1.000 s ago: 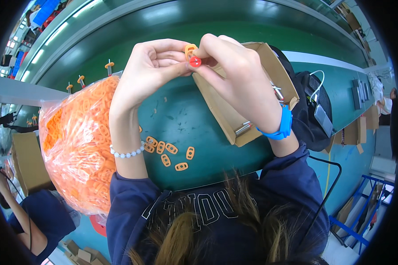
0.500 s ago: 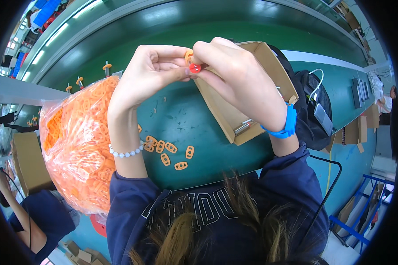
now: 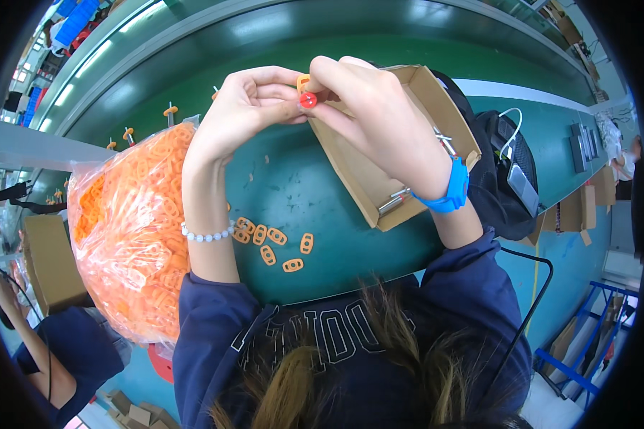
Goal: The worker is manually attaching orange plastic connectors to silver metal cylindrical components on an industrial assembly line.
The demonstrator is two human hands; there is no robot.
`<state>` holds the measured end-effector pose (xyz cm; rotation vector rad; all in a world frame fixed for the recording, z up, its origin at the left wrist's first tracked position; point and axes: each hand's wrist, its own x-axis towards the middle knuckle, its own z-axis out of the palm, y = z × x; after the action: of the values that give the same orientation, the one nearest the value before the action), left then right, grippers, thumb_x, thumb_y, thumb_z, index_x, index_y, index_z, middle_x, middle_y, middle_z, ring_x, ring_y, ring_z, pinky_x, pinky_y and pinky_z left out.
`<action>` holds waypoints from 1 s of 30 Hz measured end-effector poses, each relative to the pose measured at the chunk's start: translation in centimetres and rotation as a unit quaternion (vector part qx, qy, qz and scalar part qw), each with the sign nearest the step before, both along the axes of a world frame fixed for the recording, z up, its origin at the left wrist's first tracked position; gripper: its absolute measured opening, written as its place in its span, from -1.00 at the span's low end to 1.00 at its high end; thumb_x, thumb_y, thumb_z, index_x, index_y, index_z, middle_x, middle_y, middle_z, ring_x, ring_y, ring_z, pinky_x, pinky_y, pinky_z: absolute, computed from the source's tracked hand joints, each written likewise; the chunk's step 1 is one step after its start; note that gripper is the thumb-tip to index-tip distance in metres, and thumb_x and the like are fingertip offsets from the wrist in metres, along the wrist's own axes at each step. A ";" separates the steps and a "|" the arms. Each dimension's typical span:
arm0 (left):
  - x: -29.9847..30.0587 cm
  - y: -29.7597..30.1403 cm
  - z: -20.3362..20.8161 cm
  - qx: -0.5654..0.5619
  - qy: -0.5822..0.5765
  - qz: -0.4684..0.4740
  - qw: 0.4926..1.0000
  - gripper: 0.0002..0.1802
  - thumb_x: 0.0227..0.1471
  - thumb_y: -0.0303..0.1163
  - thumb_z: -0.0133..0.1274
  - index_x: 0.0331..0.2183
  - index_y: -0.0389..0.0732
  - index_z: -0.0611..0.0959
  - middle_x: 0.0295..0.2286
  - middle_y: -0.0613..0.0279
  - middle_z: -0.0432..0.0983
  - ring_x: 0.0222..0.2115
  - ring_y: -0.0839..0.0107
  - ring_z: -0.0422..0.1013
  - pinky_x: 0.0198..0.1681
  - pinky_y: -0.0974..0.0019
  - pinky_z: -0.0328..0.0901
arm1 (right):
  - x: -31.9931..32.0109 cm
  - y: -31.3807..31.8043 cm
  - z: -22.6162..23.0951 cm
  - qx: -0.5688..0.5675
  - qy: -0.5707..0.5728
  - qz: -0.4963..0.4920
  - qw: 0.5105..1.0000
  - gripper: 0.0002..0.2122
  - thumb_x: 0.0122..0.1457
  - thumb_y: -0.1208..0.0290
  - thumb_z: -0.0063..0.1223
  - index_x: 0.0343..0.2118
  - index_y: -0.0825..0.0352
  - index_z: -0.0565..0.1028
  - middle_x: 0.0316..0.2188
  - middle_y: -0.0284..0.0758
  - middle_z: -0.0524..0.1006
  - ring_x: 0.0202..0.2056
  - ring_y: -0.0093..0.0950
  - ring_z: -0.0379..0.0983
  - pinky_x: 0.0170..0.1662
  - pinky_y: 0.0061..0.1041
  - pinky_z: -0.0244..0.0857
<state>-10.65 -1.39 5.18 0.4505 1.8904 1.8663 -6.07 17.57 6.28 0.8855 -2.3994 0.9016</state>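
Observation:
Above the far part of the bench my two hands meet fingertip to fingertip, both closed. My left hand (image 3: 247, 107) pinches an orange oval plastic piece (image 3: 303, 81) from the left. Just below it shows a small round red end piece (image 3: 308, 100), with both thumbs close about it. My right hand (image 3: 361, 96) grips at the same spot from the right, its fingertips partly hidden behind its knuckles. Whatever lies behind the red end is out of sight. Several loose orange oval pieces (image 3: 277, 237) lie on the green bench between my forearms.
A clear bag of orange pieces (image 3: 132, 236) stands left of my left forearm. Under my right arm sits an open cardboard box (image 3: 365, 200) with metal rods (image 3: 392, 201) in it. A black bag (image 3: 504, 171) lies to its right. Orange-topped rods (image 3: 169, 112) stand behind the bag.
Both hands have shifted slightly left and away from me, carrying the orange piece and the red end. More rods show in the box beside my right wrist.

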 end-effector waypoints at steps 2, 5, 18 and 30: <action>-0.3 -0.1 -1.1 -0.004 -0.004 -0.009 1.000 -0.65 -0.06 -0.58 0.12 -0.16 -0.43 0.53 -0.38 0.13 0.58 -0.33 0.44 0.54 -0.18 0.43 0.45 | -0.3 0.5 0.0 -0.012 -0.080 0.030 0.996 -0.76 -0.02 0.48 0.20 -0.32 0.35 0.36 -0.43 -0.24 0.45 -0.32 -0.33 0.44 -0.30 -0.45 0.34; -1.8 -0.2 -3.2 -0.033 0.016 -0.016 0.999 -0.67 -0.05 -0.55 0.12 -0.17 -0.39 0.55 -0.37 0.11 0.60 -0.35 0.45 0.54 -0.22 0.44 0.44 | -0.1 2.7 0.1 0.034 -0.070 -0.036 0.996 -0.63 -0.06 0.41 0.26 -0.21 0.34 0.36 -0.40 -0.22 0.47 -0.24 -0.30 0.46 -0.23 -0.41 0.35; -9.2 -0.7 -11.7 -0.410 0.348 0.220 0.814 -0.81 -0.06 -0.50 0.05 -0.32 -0.15 0.67 -0.46 0.17 0.61 -0.47 0.34 0.54 -0.33 0.29 0.40 | 1.8 9.2 -7.8 0.324 -0.222 -0.135 0.910 -0.77 -0.08 0.46 0.14 -0.33 0.36 0.42 -0.39 -0.14 0.51 -0.24 -0.15 0.44 -0.16 -0.23 0.31; -4.7 -3.9 -8.0 -0.505 0.285 0.205 0.788 -0.64 -0.06 -0.46 0.01 -0.14 -0.04 0.58 -0.18 0.19 0.53 -0.19 0.23 0.47 -0.12 0.19 0.35 | 1.0 8.8 -7.4 0.346 -0.187 -0.093 0.915 -0.87 -0.02 0.46 0.08 -0.42 0.35 0.41 -0.47 -0.16 0.51 -0.32 -0.19 0.45 -0.20 -0.28 0.23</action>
<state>-15.38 -5.24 -2.83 0.2283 3.2283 0.6138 -5.04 26.34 -1.09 0.7257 -3.1495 0.1232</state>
